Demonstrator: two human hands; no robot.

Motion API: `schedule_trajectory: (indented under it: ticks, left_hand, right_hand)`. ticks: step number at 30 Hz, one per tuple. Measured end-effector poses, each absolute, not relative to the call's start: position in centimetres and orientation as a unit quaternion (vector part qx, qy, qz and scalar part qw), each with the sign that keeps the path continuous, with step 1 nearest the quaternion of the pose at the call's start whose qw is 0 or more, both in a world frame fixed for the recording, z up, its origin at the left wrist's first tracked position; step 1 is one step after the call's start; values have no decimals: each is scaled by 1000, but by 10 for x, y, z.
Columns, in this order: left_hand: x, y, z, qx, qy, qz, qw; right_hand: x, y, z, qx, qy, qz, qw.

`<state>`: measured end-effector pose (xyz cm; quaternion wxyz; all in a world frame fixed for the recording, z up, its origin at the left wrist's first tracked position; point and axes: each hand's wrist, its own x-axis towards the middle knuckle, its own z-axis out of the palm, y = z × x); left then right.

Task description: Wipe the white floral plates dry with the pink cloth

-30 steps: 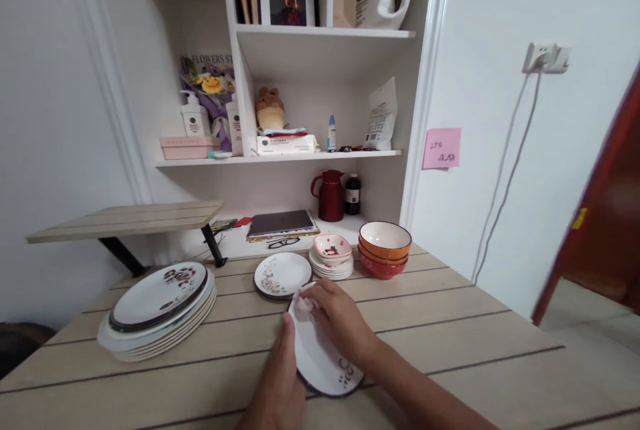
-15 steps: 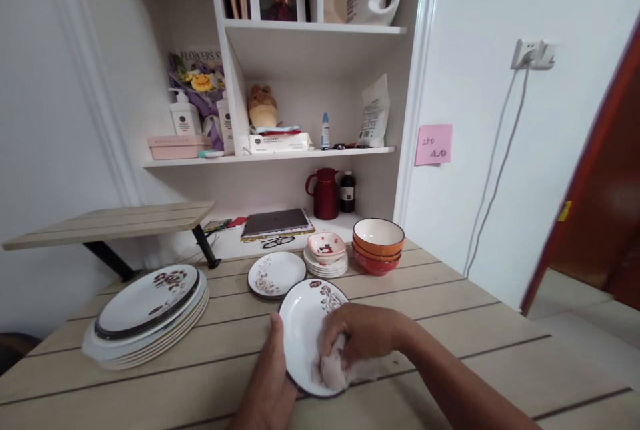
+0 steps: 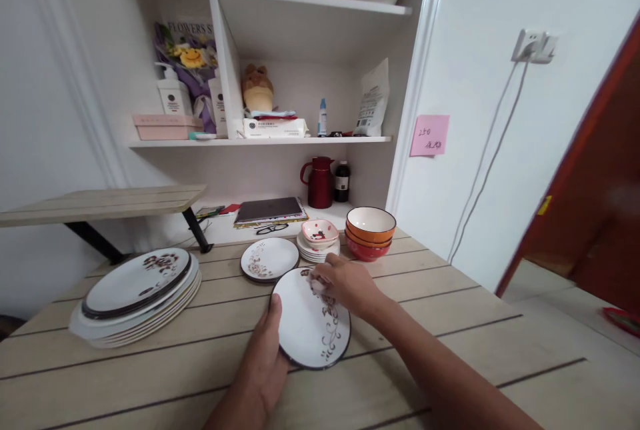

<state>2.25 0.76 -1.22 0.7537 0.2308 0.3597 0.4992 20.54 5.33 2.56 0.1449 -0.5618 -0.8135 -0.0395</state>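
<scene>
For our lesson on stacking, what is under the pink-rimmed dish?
Under the pink-rimmed dish sit stacked small white plates; rims show, but their middles are covered.

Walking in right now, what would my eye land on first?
Probably the dark-rimmed floral plate at front center, held by the left hand, the right hand over its far right edge. Then the stacked orange and red bowls, farther back to the right. Beyond, the dark-red jug in the white cabinet.
</scene>
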Motion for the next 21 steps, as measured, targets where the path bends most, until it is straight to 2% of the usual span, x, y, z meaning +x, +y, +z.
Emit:
schedule_trajectory:
  ticks: [4,7,8,10,15,18,21]
  left_hand:
    - [23,6,-12,217,362,522,742]
    - [22,7,-13,221,333,528,750]
    - [22,8,-13,223,323,524,756]
    - [20,11,-16,221,310,504,775]
    - [19,16,-20,210,287,494,793]
    - [21,15,-18,209,275,505,791]
    - [21,13,-16,211,292,488,795]
  right_hand:
    - [212,37,38,-511,-859,21,36]
    - [195,23,41,-411,-906,102,4]
    - [186,20,39,-372,-917,138,20]
    - [168,17,31,-338,-917,174,117]
    - [151,32,11,-401,-854,143,298]
    - [163,44,9,-473,-812,78,333]
    - [182,52,11,-534,-784,13,316]
